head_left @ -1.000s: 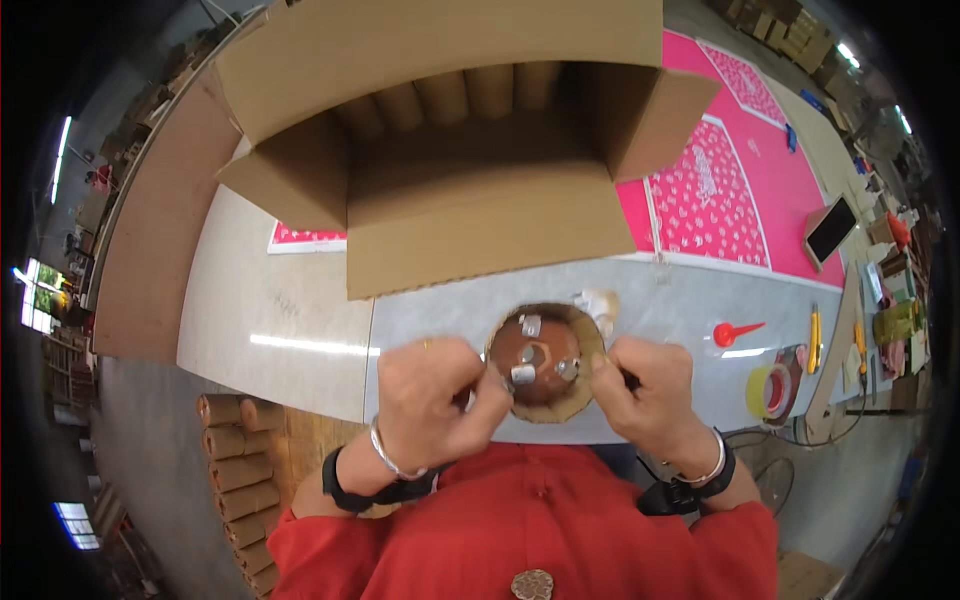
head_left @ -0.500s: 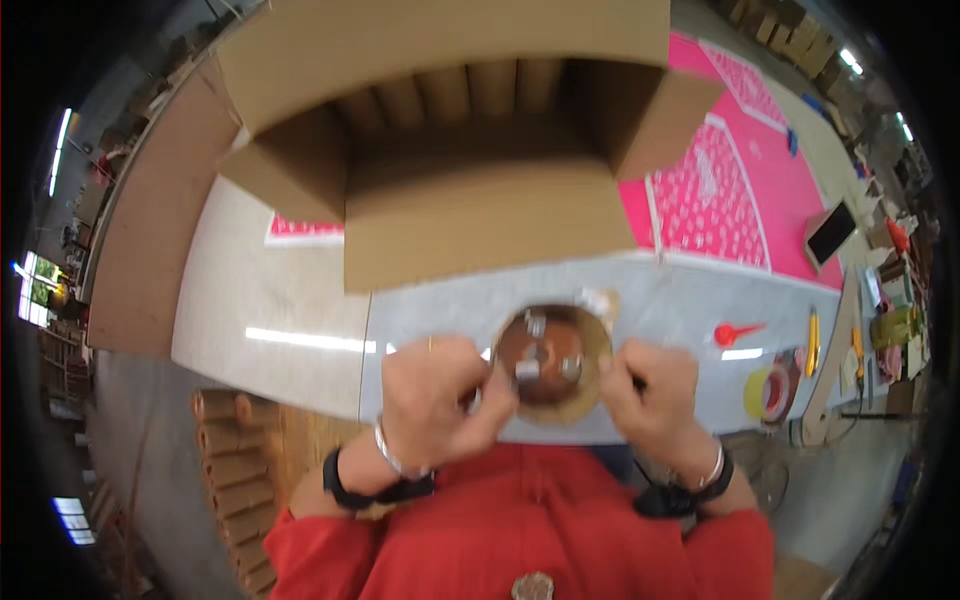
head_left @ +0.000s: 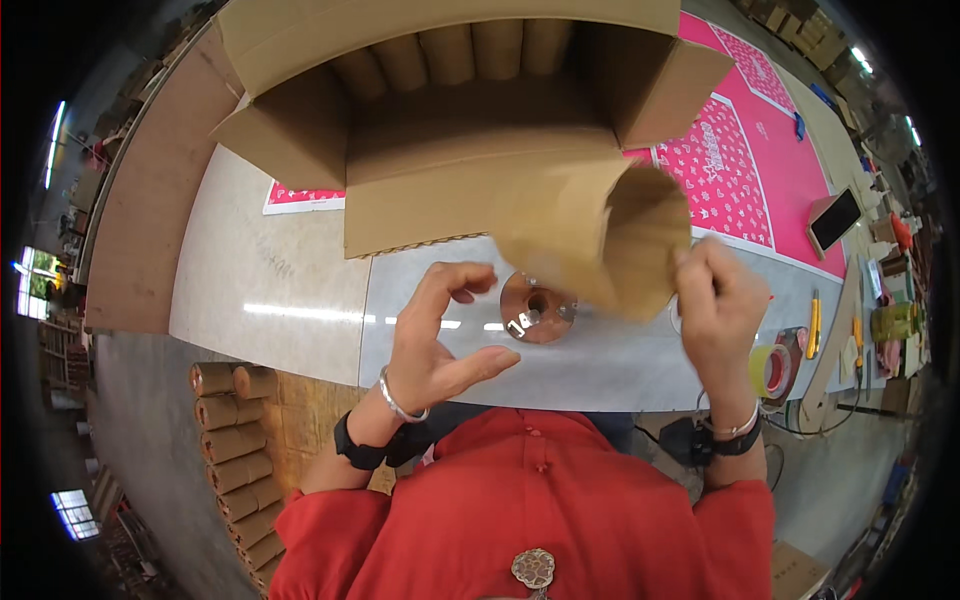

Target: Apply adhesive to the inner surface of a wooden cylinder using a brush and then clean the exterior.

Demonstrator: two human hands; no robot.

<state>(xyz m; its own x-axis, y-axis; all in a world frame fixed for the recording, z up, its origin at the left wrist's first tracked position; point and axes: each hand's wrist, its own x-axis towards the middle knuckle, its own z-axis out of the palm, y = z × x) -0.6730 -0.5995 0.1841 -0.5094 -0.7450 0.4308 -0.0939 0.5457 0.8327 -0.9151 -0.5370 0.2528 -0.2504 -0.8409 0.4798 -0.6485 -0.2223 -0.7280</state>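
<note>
Brown cardboard tube (head_left: 562, 238) — rim pinched in right fingers (head_left: 702, 272); left fingers (head_left: 452, 276) gape empty near a coppery disc (head_left: 543, 324).

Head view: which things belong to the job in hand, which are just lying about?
In the job:
brown cardboard sleeve, pinched by the right hand
copper-coloured round piece, near the open left hand
probably the open carton with brown cylinders

Apparently just lying about:
phone
yellow cutter
yellow tape roll
pink printed sheets
</note>
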